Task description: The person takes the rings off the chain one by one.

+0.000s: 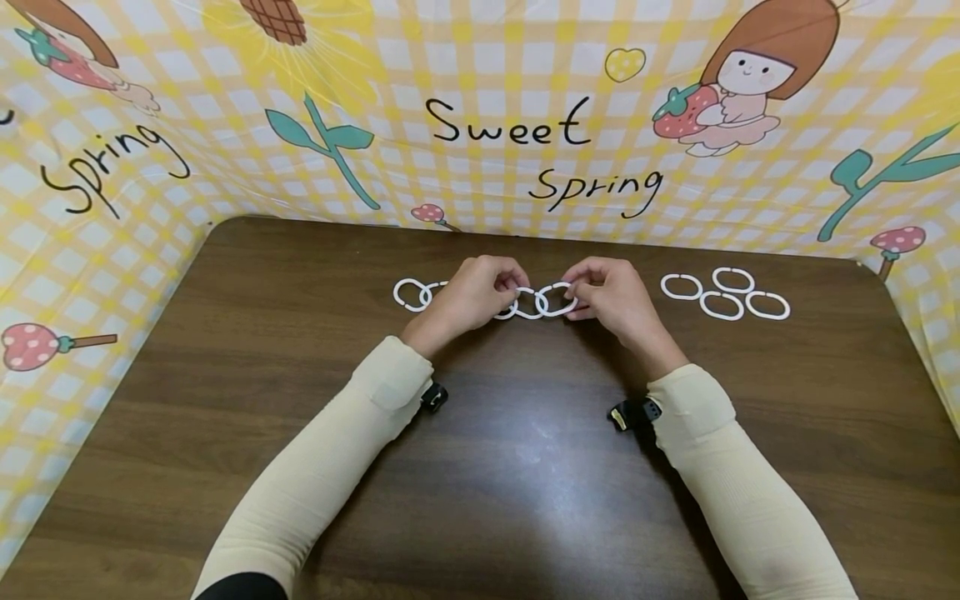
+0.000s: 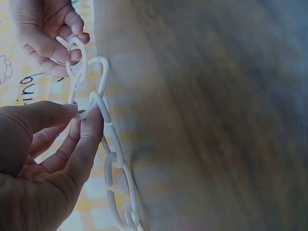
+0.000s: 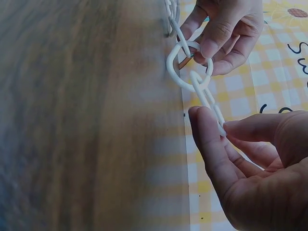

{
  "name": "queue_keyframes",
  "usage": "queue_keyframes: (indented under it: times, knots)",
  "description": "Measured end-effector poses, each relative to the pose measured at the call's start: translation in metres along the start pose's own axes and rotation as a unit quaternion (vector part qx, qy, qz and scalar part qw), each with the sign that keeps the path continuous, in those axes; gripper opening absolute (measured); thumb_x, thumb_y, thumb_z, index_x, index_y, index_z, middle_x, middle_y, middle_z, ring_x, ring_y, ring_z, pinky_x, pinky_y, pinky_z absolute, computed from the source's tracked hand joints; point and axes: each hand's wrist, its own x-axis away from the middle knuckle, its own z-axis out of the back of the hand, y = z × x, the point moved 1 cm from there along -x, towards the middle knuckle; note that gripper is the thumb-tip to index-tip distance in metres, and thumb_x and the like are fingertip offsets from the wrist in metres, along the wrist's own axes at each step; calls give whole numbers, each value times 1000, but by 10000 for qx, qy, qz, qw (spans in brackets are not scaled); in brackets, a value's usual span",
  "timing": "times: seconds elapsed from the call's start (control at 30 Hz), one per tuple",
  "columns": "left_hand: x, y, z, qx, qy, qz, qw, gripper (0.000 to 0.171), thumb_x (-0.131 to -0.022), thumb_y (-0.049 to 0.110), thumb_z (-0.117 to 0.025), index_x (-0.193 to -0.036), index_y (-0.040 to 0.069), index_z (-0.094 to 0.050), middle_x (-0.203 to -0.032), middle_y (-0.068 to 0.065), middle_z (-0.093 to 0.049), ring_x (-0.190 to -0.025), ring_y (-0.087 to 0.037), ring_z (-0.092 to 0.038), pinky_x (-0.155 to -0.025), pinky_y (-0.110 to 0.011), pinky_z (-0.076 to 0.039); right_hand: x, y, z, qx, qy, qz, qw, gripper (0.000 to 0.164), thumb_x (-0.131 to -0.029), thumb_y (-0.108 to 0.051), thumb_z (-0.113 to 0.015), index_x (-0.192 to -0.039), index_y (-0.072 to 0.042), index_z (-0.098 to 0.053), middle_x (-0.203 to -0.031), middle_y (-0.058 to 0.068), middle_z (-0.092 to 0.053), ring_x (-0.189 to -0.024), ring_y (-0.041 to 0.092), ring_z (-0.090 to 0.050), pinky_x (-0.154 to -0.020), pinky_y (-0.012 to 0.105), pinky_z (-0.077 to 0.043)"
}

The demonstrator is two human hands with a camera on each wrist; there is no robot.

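Observation:
A chain of white plastic links runs left to right across the far part of the table. My left hand pinches one of its links between thumb and fingertips. The end link is pinched by my right hand, its thumb and forefinger at the outer end. In the right wrist view that end link hooks through the rounder link at the left hand. Part of the chain is hidden behind the left hand in the head view.
Several loose white links lie in a group to the right of my right hand. The brown wooden table meets a yellow checked cloth at its back and sides.

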Motion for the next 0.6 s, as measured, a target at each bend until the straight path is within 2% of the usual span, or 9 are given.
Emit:
queue_keyframes:
  times: [0.2,0.6]
  knots:
    - [1,0,0,42,-25,-37,10000,18,-95,1,-63,-102,6,-79,-87,-4,-69,-83,-15,-60,-74,-25,-46,0,-1,-1,25,28,-35,10000,22,-98,9,-52,-114,15,-66,-92,18,-68,-65,11,-70,-64,28,-63]
    - [0,1,-1,39,-15,-40,10000,16,-97,3,-64,-103,7,-79,-89,-5,-71,-84,-15,-62,-76,-26,-48,-2,-5,-4,117,17,-94,9999,23,-98,6,-56,-115,15,-69,-89,14,-70,-64,9,-69,-63,26,-62]
